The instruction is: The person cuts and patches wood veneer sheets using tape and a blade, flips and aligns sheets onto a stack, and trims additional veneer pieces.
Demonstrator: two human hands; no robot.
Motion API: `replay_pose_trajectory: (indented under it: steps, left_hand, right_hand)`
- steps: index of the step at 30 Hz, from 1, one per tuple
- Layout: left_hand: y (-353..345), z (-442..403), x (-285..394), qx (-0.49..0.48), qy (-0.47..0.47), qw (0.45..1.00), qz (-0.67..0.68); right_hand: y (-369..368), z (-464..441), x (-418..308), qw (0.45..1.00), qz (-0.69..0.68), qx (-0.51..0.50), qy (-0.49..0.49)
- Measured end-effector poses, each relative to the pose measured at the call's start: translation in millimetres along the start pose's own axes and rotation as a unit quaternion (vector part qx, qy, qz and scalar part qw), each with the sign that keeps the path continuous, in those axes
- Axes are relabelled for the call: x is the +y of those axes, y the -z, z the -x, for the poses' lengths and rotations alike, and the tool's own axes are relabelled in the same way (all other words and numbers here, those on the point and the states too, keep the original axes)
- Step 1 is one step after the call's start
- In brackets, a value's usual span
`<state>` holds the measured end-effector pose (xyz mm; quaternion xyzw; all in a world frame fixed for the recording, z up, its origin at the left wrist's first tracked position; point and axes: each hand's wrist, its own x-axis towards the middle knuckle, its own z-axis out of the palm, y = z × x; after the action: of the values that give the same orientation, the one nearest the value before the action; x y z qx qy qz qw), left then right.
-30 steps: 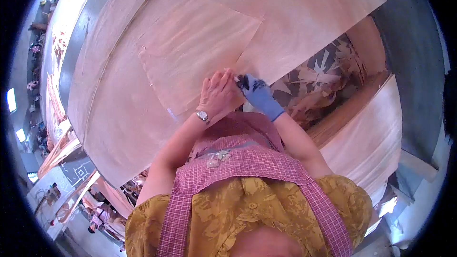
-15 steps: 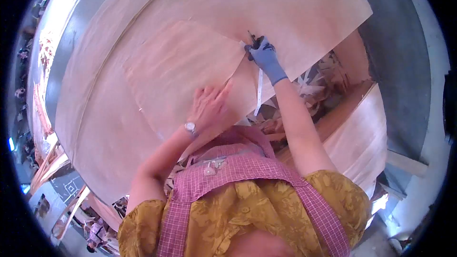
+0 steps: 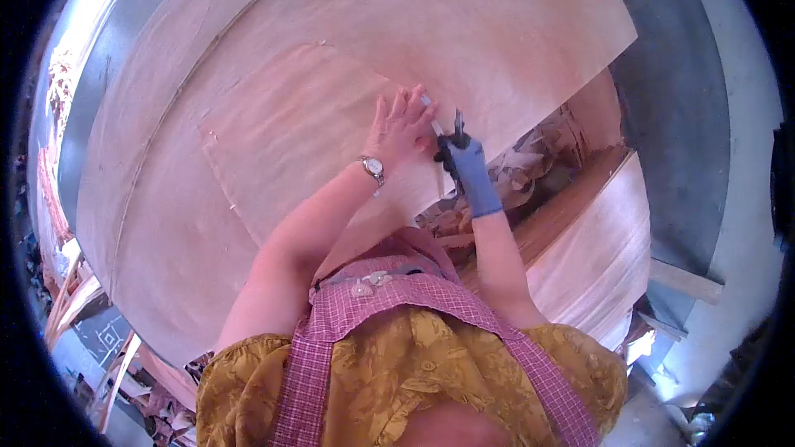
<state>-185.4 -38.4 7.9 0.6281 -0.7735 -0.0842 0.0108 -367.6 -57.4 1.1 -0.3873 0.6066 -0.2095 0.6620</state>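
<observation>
My left hand (image 3: 402, 128), bare with a wristwatch (image 3: 373, 167), lies with spread fingers on a rectangular thin wood sheet (image 3: 306, 116). Its fingertips touch a narrow white strip (image 3: 440, 128) along the sheet's right side. Just right of it, my right hand (image 3: 472, 175), in a blue glove with dark fingertips, is closed around a dark cutting tool (image 3: 459, 122) whose narrow end points away from me. Under the rectangular sheet spreads a larger pale wood sheet (image 3: 513, 25).
Torn wood scraps (image 3: 522, 167) fill a gap to the right of my gloved hand. Beyond them are a brown wood edge (image 3: 571, 199) and another pale sheet stack (image 3: 592, 248). A dark grey surface (image 3: 679, 116) lies at the far right. More strips (image 3: 79, 298) hang at the lower left.
My left hand has slid forward along the sheet to the white strip. My right hand went forward with the tool, then came back toward me. The camera view has shifted slightly.
</observation>
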Motion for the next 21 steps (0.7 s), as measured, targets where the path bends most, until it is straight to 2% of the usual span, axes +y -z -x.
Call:
replay_pose_trajectory:
  steps: [2,4,7,8,10,11,12,14,15,17,18,21]
  left_hand:
    - [-1.3,1.8,-0.9,-0.033,0.001,0.999,-0.022]
    - [-5.9,-2.2,-0.1,-0.048,0.017,0.999,-0.016]
    - [-18.4,-0.3,-4.2,0.022,0.007,0.998,0.063]
    - [-15.0,2.8,-2.6,0.007,0.018,0.999,0.035]
    - [16.0,5.7,-18.4,-0.051,-0.006,0.99,0.129]
    - [26.9,8.7,-28.8,-0.08,-0.018,0.981,0.175]
    - [0.0,19.3,-39.2,0.039,-0.002,0.968,0.249]
    - [-11.7,49.1,-84.7,0.166,0.048,0.953,0.247]
    - [-9.6,58.4,-106.5,0.207,0.113,0.94,0.245]
    - [-0.6,71.1,-147.1,0.268,0.185,0.925,0.197]
    - [3.8,74.1,-164.5,0.29,0.192,0.925,0.15]
    - [10.6,78.9,-190.9,0.293,0.209,0.908,0.216]
  right_hand:
    - [-11.2,35.3,-26.5,0.996,0.062,0.037,-0.043]
    - [-13.0,60.5,-55.0,0.999,0.041,-0.007,-0.001]
    - [-33.1,101.5,-142.0,0.991,-0.028,-0.127,-0.01]
    - [-44.0,93.5,-145.0,0.992,-0.004,-0.12,0.049]
    - [-58.2,48.5,-139.3,0.976,0.068,-0.126,0.164]
    - [-71.5,26.1,-141.2,0.971,0.079,-0.139,0.179]
    - [-89.4,10.3,-146.6,0.972,0.097,-0.13,0.168]
    - [-128.1,-16.6,-154.4,0.973,0.088,-0.136,0.165]
    - [-148.4,-27.6,-157.0,0.971,0.061,-0.152,0.173]
    - [-182.4,-45.4,-157.7,0.97,0.019,-0.181,0.159]
    - [-198.8,-53.8,-157.7,0.971,0.004,-0.195,0.14]
    - [-242.1,-79.6,-144.7,0.976,0.006,-0.2,0.088]
